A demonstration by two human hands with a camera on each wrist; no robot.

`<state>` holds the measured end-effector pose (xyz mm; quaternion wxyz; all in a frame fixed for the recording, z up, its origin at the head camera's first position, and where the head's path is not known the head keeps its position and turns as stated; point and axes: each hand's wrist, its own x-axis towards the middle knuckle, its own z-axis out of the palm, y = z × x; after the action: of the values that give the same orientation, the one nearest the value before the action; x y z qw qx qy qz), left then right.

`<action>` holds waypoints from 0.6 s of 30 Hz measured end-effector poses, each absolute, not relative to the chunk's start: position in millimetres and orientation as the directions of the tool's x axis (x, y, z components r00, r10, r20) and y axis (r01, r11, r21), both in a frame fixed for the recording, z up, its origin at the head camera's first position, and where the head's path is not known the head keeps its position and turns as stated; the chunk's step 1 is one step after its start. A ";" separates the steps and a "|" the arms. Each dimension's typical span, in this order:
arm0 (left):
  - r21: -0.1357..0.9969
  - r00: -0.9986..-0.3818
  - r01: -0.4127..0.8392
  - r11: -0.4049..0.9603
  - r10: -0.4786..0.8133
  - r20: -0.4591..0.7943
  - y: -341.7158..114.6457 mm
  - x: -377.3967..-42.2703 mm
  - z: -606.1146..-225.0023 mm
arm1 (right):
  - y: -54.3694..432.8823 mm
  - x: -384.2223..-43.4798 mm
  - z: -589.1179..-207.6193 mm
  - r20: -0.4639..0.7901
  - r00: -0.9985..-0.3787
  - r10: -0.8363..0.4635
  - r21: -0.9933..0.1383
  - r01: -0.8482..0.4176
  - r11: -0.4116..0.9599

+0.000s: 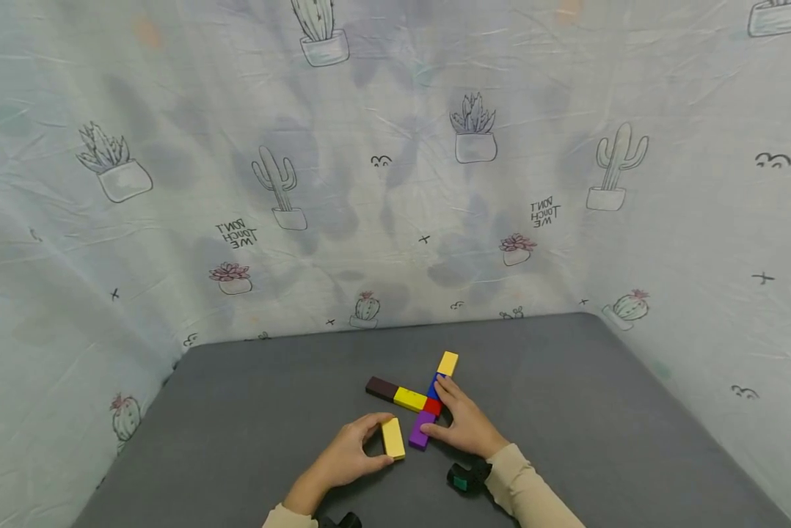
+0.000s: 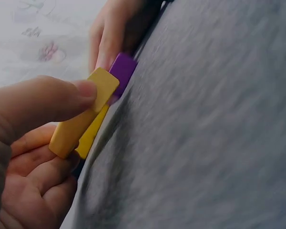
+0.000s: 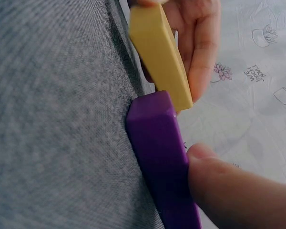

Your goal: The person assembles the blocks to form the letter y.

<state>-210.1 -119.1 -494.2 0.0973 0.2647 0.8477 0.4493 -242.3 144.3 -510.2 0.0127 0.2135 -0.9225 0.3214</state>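
My left hand (image 1: pixel 351 452) pinches a pale yellow block (image 1: pixel 393 438) by its ends, between thumb and fingertips. In the right wrist view this block (image 3: pixel 163 57) is close beside the end of the purple block (image 3: pixel 155 143). My right hand (image 1: pixel 469 425) is spread over the joined blocks. Its thumb touches the purple block (image 1: pixel 418 435), and its fingertips are on the blue block (image 1: pixel 431 386), which they partly cover. A red block (image 1: pixel 432 406) lies between those two. A bright yellow block (image 1: pixel 410 399) and a dark brown block (image 1: pixel 381 389) run off to the left.
Another pale yellow block (image 1: pixel 447 363) caps the far end of the row, beyond the blue one. Everything lies on a dark grey cloth-covered table (image 1: pixel 270 396). A pale curtain printed with cacti (image 1: pixel 395 198) hangs behind it and at both sides.
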 end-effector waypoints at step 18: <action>0.770 -0.764 0.432 0.470 0.644 0.036 -111.1 -196.0 -492.2 | 144.5 -242.2 -510.4 0.172 -0.904 -0.391 -0.590 -0.412 0.694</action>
<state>-196.0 -111.1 -492.2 0.1307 0.3173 0.8473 0.4053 -242.2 144.5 -510.4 0.0166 0.2181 -0.9202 0.3245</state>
